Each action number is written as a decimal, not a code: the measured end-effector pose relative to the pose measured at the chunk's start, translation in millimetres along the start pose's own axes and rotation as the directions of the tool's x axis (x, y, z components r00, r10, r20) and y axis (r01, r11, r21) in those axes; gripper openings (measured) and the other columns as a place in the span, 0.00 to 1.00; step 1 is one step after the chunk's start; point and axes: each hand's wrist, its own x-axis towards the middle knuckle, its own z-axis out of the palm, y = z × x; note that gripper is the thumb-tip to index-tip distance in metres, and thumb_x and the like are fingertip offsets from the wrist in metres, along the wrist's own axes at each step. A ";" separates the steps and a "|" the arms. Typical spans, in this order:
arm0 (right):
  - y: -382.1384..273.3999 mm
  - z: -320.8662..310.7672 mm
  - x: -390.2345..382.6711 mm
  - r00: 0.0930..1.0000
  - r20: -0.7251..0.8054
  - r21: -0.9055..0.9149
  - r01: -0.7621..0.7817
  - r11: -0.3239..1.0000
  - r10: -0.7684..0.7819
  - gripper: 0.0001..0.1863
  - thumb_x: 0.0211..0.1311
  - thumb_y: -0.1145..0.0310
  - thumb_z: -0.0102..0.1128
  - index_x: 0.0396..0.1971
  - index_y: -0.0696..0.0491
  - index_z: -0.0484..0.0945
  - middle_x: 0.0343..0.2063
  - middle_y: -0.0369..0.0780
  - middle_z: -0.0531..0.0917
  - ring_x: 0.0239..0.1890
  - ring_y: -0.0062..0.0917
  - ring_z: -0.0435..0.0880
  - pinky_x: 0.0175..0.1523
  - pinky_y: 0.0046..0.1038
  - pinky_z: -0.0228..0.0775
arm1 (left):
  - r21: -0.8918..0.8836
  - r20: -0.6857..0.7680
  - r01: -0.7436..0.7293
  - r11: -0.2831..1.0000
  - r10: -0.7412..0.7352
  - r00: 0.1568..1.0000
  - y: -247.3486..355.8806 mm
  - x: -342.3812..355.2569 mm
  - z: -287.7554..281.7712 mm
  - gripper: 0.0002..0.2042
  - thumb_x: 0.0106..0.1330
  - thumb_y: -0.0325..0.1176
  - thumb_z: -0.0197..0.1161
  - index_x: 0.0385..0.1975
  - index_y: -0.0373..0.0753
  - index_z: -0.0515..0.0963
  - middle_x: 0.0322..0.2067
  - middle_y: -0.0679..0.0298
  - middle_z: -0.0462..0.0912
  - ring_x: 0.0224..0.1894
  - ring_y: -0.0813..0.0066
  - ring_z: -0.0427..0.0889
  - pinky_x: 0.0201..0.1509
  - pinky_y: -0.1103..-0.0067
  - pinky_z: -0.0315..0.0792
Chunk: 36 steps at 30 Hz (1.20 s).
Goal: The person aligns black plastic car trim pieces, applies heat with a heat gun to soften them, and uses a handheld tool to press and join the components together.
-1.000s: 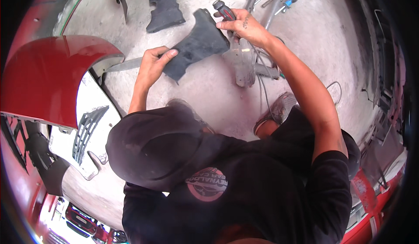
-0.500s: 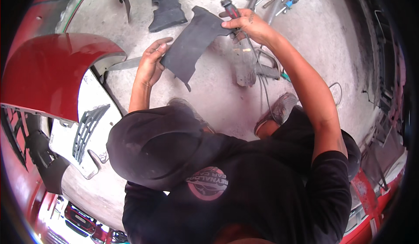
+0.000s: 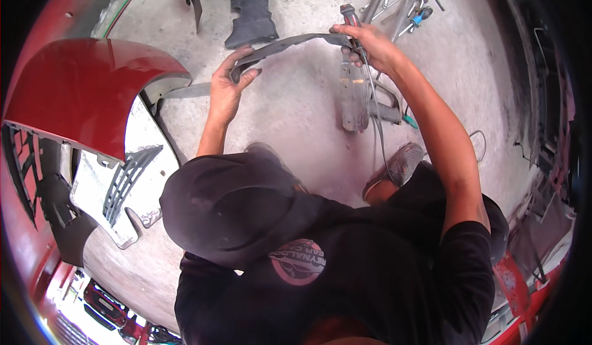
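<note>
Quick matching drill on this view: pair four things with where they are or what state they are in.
Things:
1. dark plastic panel
2. red bumper cover
3. red-handled screwdriver
4. second dark panel

Places or states:
A. lying flat on the concrete, beyond the hands
B. gripped in the right hand together with one end of a panel
C. held up off the floor between the left hand and the right hand
D. resting at the person's left side

Pairs: 1-C, 2-D, 3-B, 4-A
</note>
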 end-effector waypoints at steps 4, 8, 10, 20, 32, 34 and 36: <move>-7.3 2.4 -6.2 0.993 0.078 -0.017 0.091 0.996 -0.089 0.22 0.60 0.50 0.73 0.37 0.52 0.78 0.21 0.35 0.76 0.17 0.13 0.70 0.20 0.20 0.59 | -0.089 -0.092 0.249 0.965 -0.256 0.962 -2.8 -0.2 2.5 0.20 0.75 0.38 0.60 0.57 0.28 0.74 0.52 0.51 0.79 0.48 0.54 0.86 0.47 0.67 0.85; -8.0 -1.6 -4.4 0.961 0.166 -0.225 0.254 0.940 -0.220 0.23 0.59 0.47 0.73 0.35 0.54 0.79 0.22 0.34 0.76 0.20 0.14 0.71 0.24 0.21 0.63 | -0.197 -0.174 0.369 0.908 -0.403 0.898 -7.2 -1.3 3.4 0.23 0.75 0.47 0.59 0.50 0.29 0.71 0.37 0.56 0.79 0.31 0.57 0.89 0.31 0.73 0.84; -11.7 7.7 -12.0 0.929 0.165 -0.345 0.369 0.863 -0.331 0.22 0.58 0.49 0.73 0.34 0.55 0.80 0.22 0.34 0.76 0.23 0.16 0.73 0.28 0.22 0.65 | -0.159 -0.151 0.398 0.904 -0.420 0.895 0.3 -2.2 0.2 0.24 0.75 0.49 0.58 0.50 0.29 0.72 0.35 0.57 0.79 0.24 0.63 0.85 0.25 0.76 0.79; -17.7 18.8 -22.7 0.960 0.107 -0.433 0.279 0.857 -0.258 0.16 0.57 0.61 0.67 0.34 0.59 0.80 0.22 0.32 0.74 0.26 0.18 0.70 0.33 0.26 0.64 | 0.041 -0.262 0.371 0.928 -0.348 0.900 -9.0 4.6 -2.4 0.20 0.75 0.48 0.59 0.42 0.32 0.79 0.25 0.66 0.77 0.13 0.82 0.67 0.15 0.80 0.61; -11.9 55.2 -43.2 0.846 0.216 -0.537 0.519 0.665 -0.487 0.12 0.58 0.67 0.59 0.33 0.62 0.72 0.23 0.31 0.71 0.29 0.18 0.68 0.34 0.26 0.63 | -0.185 -0.222 0.508 0.841 -0.539 0.813 -20.4 -1.9 -14.6 0.19 0.71 0.50 0.64 0.33 0.37 0.80 0.18 0.72 0.74 0.13 0.82 0.67 0.14 0.79 0.56; -9.5 57.0 -44.1 0.850 0.215 -0.540 0.514 0.667 -0.481 0.12 0.58 0.67 0.59 0.32 0.61 0.72 0.23 0.31 0.70 0.29 0.18 0.67 0.34 0.26 0.63 | -0.199 -0.190 0.537 0.820 -0.570 0.800 -23.5 -1.7 -15.8 0.19 0.70 0.50 0.65 0.35 0.36 0.79 0.20 0.71 0.74 0.13 0.81 0.67 0.13 0.79 0.56; -6.7 56.1 -41.7 0.853 0.213 -0.542 0.508 0.670 -0.476 0.12 0.59 0.66 0.60 0.32 0.61 0.73 0.22 0.32 0.69 0.29 0.18 0.67 0.35 0.26 0.62 | -0.211 -0.156 0.566 0.797 -0.599 0.785 -23.8 -2.8 -16.6 0.20 0.70 0.51 0.65 0.36 0.36 0.79 0.21 0.70 0.75 0.13 0.81 0.67 0.13 0.80 0.57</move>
